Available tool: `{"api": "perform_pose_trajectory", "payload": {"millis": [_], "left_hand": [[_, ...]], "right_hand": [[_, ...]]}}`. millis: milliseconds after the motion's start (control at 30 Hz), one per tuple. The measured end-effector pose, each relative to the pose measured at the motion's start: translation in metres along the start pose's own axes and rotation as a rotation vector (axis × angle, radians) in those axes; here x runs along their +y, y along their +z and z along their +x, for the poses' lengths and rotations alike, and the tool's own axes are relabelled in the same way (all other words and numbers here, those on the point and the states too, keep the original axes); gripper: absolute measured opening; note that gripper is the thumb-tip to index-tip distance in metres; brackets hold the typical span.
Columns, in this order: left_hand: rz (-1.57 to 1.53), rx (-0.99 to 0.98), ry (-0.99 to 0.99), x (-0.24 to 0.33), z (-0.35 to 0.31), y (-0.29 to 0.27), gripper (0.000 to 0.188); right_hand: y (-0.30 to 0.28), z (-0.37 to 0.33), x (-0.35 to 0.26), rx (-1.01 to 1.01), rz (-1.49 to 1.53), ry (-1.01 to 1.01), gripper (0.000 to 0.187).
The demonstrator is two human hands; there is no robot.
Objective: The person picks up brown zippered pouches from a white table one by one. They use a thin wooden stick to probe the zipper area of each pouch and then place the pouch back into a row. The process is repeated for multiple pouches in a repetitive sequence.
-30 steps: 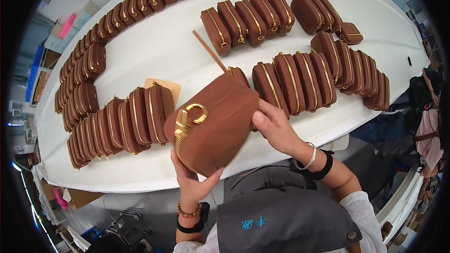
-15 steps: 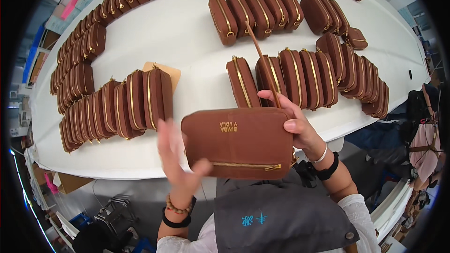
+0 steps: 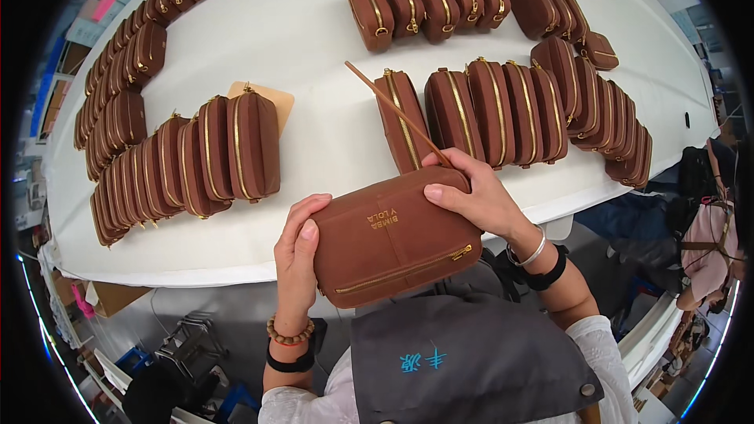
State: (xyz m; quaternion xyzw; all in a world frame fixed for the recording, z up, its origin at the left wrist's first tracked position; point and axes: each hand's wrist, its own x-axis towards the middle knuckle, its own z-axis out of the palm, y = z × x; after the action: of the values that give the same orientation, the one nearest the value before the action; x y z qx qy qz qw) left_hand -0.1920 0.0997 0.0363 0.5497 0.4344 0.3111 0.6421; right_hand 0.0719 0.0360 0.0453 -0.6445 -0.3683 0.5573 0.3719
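A brown rectangular pouch point(image 3: 397, 247) with gold lettering and a gold front zipper is held up at the near edge of the table. My left hand point(image 3: 295, 251) closes on its left end, thumb and fingers at the upper corner. At the upper right corner my right hand point(image 3: 485, 198) grips it, thumb on the front face and fingers over the top edge. A thin brown strip or stick point(image 3: 398, 115) rises from behind the pouch by my right fingers and slants up to the left. How it is held or attached is hidden.
On the white table point(image 3: 314, 118), rows of similar brown pouches stand left point(image 3: 255, 145), ahead point(image 3: 400, 0) and right point(image 3: 491, 114). A tan flat piece point(image 3: 287, 106) lies behind the left row. Hanging clothes and bags point(image 3: 695, 212) are at the far right.
My left hand, blurred and open beside the pouch before, has closed on its left end. The pouch has tilted, its right end higher, and the thin strip has swung left.
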Motion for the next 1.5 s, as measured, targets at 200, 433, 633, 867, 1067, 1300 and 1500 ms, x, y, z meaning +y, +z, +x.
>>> {"api": "perform_pose_trajectory", "payload": {"millis": [200,433,633,867,1067,1300,1500], "left_hand": [[0.028,-0.041,-0.011,0.003,-0.002,-0.002,0.039],[0.103,-0.167,-0.023,0.011,-0.002,-0.004,0.055],[0.082,-0.248,-0.025,0.012,-0.003,-0.007,0.060],[0.071,-0.262,0.077,-0.002,-0.002,-0.011,0.038],[0.078,-0.302,0.020,0.006,-0.002,-0.013,0.043],[-0.071,-0.424,-0.110,0.002,-0.001,-0.020,0.053],[-0.144,-0.404,-0.222,-0.005,-0.001,-0.026,0.060]], "right_hand": [[-0.001,0.002,0.007,-0.042,-0.095,-0.052,0.058],[-0.002,0.000,0.006,-0.024,-0.191,-0.086,0.069],[-0.004,0.000,0.004,-0.013,-0.121,0.007,0.069],[0.001,0.001,0.010,-0.047,-0.114,-0.006,0.069],[0.003,0.000,0.013,-0.049,-0.094,0.016,0.065],[0.001,0.001,0.017,-0.096,0.018,0.097,0.054],[0.002,0.005,0.026,-0.101,0.032,0.142,0.050]]}}
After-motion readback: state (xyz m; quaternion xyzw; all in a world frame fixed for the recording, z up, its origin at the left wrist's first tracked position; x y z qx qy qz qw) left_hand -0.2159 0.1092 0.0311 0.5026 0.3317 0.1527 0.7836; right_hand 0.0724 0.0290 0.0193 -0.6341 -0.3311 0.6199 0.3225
